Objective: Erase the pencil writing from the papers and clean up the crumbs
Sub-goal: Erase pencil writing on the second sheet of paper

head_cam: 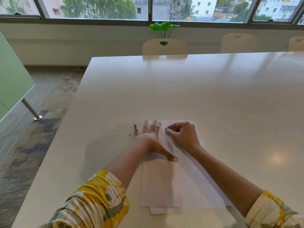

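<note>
A stack of white papers [166, 185] lies on the white table [164, 89] in front of me. My left hand [150, 139] presses flat on the papers' upper left part, fingers spread, thumb stretched toward me. My right hand [182, 134] is closed at the top of the sheet, its fingertips pinching a small dark eraser [166, 129] against the paper. Dark eraser crumbs [130, 134] lie scattered on the table just left of my left hand. A few faint pencil marks [170, 122] show near the paper's top edge.
Cream chairs [165, 46] stand along the table's far side, with a green plant [163, 28] behind them under the windows. The table's left edge drops to a carpeted floor, where a glass partition with a metal leg [31, 109] stands.
</note>
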The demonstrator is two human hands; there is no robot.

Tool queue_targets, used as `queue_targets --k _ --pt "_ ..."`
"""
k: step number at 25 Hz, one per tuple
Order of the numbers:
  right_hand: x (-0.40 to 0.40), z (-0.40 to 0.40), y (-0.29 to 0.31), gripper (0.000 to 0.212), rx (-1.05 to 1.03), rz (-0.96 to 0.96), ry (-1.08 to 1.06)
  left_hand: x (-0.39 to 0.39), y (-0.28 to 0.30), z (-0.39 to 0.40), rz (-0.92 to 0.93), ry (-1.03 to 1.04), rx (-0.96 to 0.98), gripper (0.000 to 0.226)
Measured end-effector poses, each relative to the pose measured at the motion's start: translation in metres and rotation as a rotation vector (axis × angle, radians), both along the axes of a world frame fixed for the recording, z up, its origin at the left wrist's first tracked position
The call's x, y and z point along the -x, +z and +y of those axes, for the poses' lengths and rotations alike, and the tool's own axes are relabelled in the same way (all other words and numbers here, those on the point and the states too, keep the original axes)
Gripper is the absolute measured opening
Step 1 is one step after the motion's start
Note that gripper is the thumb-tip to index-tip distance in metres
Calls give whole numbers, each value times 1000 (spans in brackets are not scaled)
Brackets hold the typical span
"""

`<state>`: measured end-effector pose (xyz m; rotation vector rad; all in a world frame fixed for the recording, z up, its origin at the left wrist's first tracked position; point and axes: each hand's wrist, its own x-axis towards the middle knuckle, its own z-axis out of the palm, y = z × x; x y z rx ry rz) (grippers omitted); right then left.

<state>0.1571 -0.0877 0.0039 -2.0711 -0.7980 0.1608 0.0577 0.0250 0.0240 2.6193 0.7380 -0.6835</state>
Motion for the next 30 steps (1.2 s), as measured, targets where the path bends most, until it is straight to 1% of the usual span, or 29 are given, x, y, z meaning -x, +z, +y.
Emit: queue_targets --k 2,3,6,7,8,11,12,13,15,17,19,22,23,25,27,28,30 --pt "16 -2 -4 7 -2 13 122 -1 1 1 7 -8 -13 160" --pt "10 -2 -5 7 -2 2 128 -1 1 2 9 -2 -10 160" --pt "-30 1 2 7 2 -29 -69 0 3 2 18 17 9 161" --pt "-37 2 4 8 22 -39 -107 -1 4 1 15 19 10 161" --pt "-35 4 5 8 43 -42 -97 0 4 0 14 16 9 160" --pt "3 7 2 7 88 -23 111 -1 2 0 15 -5 -14 159" --pt "9 6 1 7 75 -24 143 -2 2 0 15 -6 -19 159" --pt "5 5 0 6 50 -15 118 -1 2 0 15 -2 -14 160" --pt "-22 6 2 7 17 -8 -26 0 4 1 15 16 11 160" --pt "-41 7 8 8 41 -37 -134 2 4 0 11 24 19 160" --pt "-30 12 8 8 68 -52 -89 2 6 -1 7 22 14 159" --pt "8 9 -1 7 72 -17 113 1 3 -1 -3 21 5 159" --pt "10 8 -4 7 57 -17 133 2 3 -1 -3 19 2 159" --pt "-9 11 -4 7 0 3 49 2 4 0 2 23 10 159" --pt "-26 15 2 7 -12 -9 -62 4 4 -2 1 31 23 159" --pt "-29 17 3 8 3 -26 -78 4 4 -3 -3 33 24 159" --pt "-16 19 1 7 43 -25 -17 3 3 -3 -7 27 16 159"
